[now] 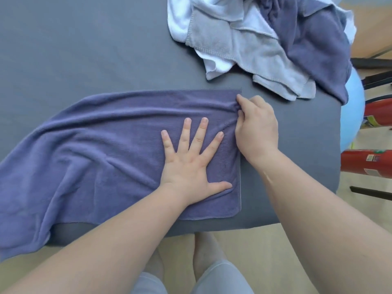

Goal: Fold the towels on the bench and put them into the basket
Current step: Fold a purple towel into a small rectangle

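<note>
A purple towel (101, 145) lies spread across the grey bench (74, 49), and its left end droops over the near edge. My left hand (191, 164) presses flat on the towel's right part with fingers spread. My right hand (256, 126) pinches the towel's right edge near the far corner, and the cloth bunches under its fingers. A heap of unfolded towels (265, 39), white, grey and dark blue, sits at the far right of the bench. No basket is in view.
Right of the bench stand a light blue ball (353, 115), red fire extinguishers (369, 164) and dark chair legs (373, 79). My legs and feet show below the bench's near edge on the wooden floor.
</note>
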A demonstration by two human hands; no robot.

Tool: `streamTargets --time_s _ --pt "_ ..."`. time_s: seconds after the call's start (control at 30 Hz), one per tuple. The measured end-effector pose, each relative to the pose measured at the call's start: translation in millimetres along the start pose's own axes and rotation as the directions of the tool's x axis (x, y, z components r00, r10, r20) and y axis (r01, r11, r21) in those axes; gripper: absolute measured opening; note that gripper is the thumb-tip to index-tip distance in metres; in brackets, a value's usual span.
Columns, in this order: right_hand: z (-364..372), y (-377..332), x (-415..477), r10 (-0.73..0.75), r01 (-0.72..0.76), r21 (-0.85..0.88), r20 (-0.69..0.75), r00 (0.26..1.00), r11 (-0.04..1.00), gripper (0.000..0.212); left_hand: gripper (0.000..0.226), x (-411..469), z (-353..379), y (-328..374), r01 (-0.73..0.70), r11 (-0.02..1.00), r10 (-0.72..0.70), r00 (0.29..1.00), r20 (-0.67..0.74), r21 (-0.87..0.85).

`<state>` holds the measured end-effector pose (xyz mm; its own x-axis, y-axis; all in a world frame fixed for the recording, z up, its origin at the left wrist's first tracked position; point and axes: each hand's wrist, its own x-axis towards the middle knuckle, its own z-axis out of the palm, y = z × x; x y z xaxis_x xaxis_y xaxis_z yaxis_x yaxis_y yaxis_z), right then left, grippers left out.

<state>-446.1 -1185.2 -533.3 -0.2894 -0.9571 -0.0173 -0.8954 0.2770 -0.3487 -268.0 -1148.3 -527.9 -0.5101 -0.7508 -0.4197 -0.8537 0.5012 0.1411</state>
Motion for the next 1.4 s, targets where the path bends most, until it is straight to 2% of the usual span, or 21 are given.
streamTargets --time_s 0.23,0.3,0.33,0.4,0.47,0.57,0.67,0.7,0.77,0.83,0.9,1.0,1.17,1.27,1.4 --pt "-21.6 28.7 -15.8 -0.006 0.0 -0.069 -0.081 0.997 0.998 0.045 0.117 21.3 -4.0 46.3 0.023 0.998 -0.022 1.0 0.011 -0.056" --pt "-21.7 17.7 -34.5 -0.072 0.069 -0.104 -0.026 0.997 0.992 0.053 0.114 17.5 -5.3 47.6 0.024 0.994 -0.022 1.0 0.018 -0.105" --pt "-19.8 11.4 -43.9 -0.108 0.112 -0.112 0.047 0.993 0.987 0.057 0.11 13.8 -4.9 44.0 0.025 0.991 -0.023 1.0 0.014 -0.135" --pt "-12.7 4.7 -58.8 -0.142 0.175 -0.117 0.242 0.96 0.978 0.064 0.097 1.6 -3.5 26.3 0.056 0.983 -0.062 0.998 -0.032 -0.175" --pt "-5.1 8.8 -69.5 -0.128 0.197 -0.16 0.36 0.924 0.967 0.07 0.086 -15.5 -1.1 -1.7 0.115 0.979 -0.131 0.988 -0.087 -0.168" --pt "-2.3 9.2 -73.1 -0.065 0.17 -0.234 0.399 0.915 0.957 0.075 0.079 -42.3 -1.7 -53.7 0.184 0.966 -0.212 0.966 -0.15 -0.183" --pt "-3.3 -23.5 -68.3 0.059 0.018 -0.204 0.363 0.93 0.979 0.078 0.073 -58.5 -15.3 -106.9 0.267 0.94 -0.315 0.918 -0.242 -0.211" --pt "-2.0 -41.1 -67.6 0.045 0.019 -0.178 0.349 0.936 0.984 0.077 0.072 -61.0 -21.3 -125.9 0.307 0.929 -0.356 0.893 -0.274 -0.207" --pt "4.7 -81.9 -67.3 -0.089 0.14 -0.125 0.345 0.934 0.982 0.075 0.064 -62.3 -34.1 -166.0 0.398 0.89 -0.452 0.836 -0.312 -0.223" --pt "19.4 -126.2 -66.6 -0.226 0.27 -0.081 0.353 0.908 0.959 0.074 0.045 -60.5 -44.2 -206.3 0.46 0.844 -0.528 0.8 -0.285 -0.275" --pt "39.5 -168.9 -66.3 -0.29 0.332 -0.061 0.358 0.888 0.941 0.074 0.029 -61.8 -50.7 -238.2 0.488 0.813 -0.562 0.801 -0.206 -0.318" --pt "70.3 -208.0 -73.2 -0.247 0.305 -0.091 0.394 0.885 0.948 0.076 0.014 -71.7 -55.8 -264.6 0.555 0.771 -0.598 0.799 -0.058 -0.312" --pt "91.4 -207.3 -79.9 -0.171 0.271 -0.205 0.403 0.899 0.941 0.083 0.035 -96.8 -55.0 -280.7 0.629 0.726 -0.621 0.773 0.127 -0.277" --pt "93.4 -209.0 -80.0 -0.178 0.268 -0.206 0.37 0.912 0.941 0.084 0.041 -110.1 -50.7 -273.8 0.574 0.762 -0.549 0.818 0.173 -0.298" --pt "96.2 -205.2 -81.8 -0.208 0.274 -0.169 0.331 0.92 0.947 0.085 0.023 -118.9 -37.3 -255.6 0.397 0.828 -0.392 0.915 0.097 -0.396"
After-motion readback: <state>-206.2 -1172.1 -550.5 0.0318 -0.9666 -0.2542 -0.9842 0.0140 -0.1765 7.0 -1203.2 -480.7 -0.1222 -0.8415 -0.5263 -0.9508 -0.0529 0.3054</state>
